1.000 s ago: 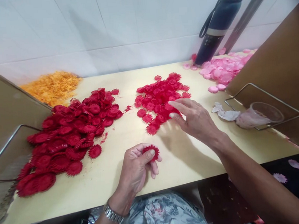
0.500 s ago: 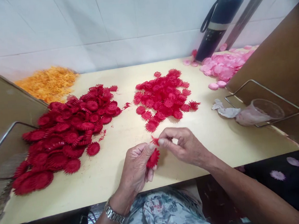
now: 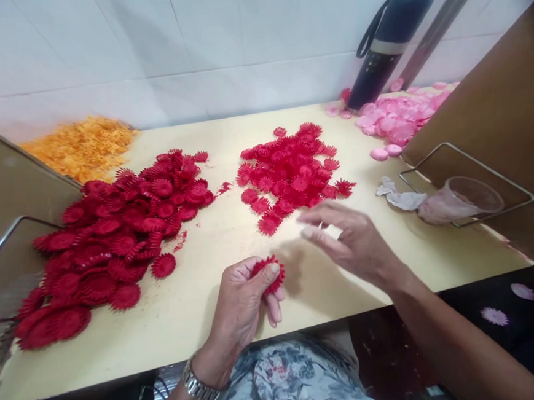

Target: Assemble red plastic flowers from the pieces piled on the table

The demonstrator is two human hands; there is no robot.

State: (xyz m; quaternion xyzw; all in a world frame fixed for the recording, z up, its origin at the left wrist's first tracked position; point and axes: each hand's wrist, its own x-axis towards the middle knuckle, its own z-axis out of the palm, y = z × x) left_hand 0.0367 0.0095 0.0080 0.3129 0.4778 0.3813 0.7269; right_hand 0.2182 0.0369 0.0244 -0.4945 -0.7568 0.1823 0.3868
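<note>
My left hand [image 3: 242, 294] is closed on a red artificial flower piece [image 3: 273, 278], a round disc with a fringed edge, with the thumb pressed over its face. The fingers beneath it are partly hidden. My right hand [image 3: 348, 237] hovers up and to the right of it, slightly blurred. Its thumb and forefinger are a little apart, and I see nothing between them. Just beyond that hand lies a loose pile of bright red fringed flower pieces [image 3: 292, 167]. A larger heap of darker red flower pieces [image 3: 108, 237], many of them stacked, covers the left of the table.
Yellow-orange petals [image 3: 87, 146] are heaped at the back left. Pink flower pieces [image 3: 399, 118] lie at the back right beside a dark blue bottle [image 3: 376, 62]. A clear plastic cup [image 3: 474, 196] lies within a wire frame [image 3: 490, 167] by the brown right-hand panel [image 3: 499, 101].
My right hand has drawn away from the left, up and to the right, its fingers parting. The red strip it pinched no longer shows. My left hand keeps its flower piece, now turned more face-up.
</note>
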